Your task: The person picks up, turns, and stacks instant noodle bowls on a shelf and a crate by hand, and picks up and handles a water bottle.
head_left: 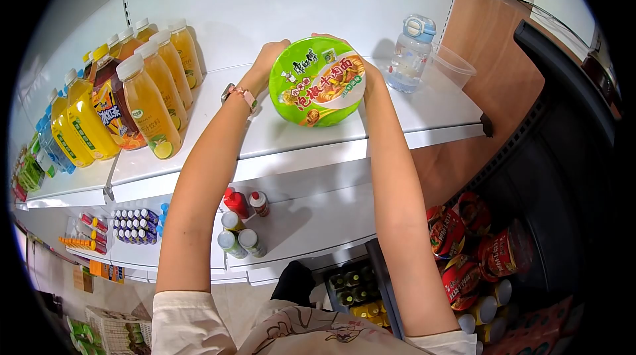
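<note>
Between my hands is a round instant noodle bowl [318, 82] with a bright green lid and a noodle picture, held over the white upper shelf [424, 113]. My left hand [270, 57] grips its left side, fingers mostly hidden behind it. On the opposite side my right hand [366, 73] is closed around the edge, its fingers largely out of sight. Whether the bowl's base touches the shelf cannot be seen. Left of the bowl stand juice bottles with white caps [151, 106]. A clear water bottle with a blue lid [411, 53] is upright to the right.
A clear plastic tub [452, 65] sits behind the water bottle. Cans [252, 241] and red bottles [235, 202] stand on the lower shelf. At right, a black bin [563, 176] contains red noodle bowls [497, 252]. Yellow bottles [71, 130] line the far left.
</note>
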`<state>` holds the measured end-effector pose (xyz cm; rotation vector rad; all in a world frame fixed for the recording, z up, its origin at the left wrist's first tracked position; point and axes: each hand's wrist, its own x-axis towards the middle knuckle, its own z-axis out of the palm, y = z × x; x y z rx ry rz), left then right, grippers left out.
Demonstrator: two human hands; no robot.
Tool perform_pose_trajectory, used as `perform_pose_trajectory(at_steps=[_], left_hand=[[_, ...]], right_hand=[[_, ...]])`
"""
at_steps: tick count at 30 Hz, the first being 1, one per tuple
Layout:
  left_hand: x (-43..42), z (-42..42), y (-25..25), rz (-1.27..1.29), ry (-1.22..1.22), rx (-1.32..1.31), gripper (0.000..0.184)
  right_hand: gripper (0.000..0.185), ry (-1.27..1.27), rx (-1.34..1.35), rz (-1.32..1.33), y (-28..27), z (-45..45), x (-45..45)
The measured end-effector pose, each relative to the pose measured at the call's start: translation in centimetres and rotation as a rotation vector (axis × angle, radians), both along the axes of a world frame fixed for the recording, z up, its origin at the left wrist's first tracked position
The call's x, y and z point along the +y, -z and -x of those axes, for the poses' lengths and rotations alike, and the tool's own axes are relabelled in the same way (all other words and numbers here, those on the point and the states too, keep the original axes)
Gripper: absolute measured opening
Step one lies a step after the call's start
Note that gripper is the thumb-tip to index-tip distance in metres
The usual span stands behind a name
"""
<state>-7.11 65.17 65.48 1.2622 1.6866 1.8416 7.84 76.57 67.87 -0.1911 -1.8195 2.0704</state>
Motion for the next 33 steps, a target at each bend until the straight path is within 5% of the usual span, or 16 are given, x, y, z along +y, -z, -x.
perform_pose_trajectory(at_steps=[33], left_hand=[[0.2, 0.2, -0.1, 0.022, -0.018, -0.026, 0.03]], right_hand=[[0.03, 0.087, 0.08, -0.085, -0.9, -2.4, -3.2]])
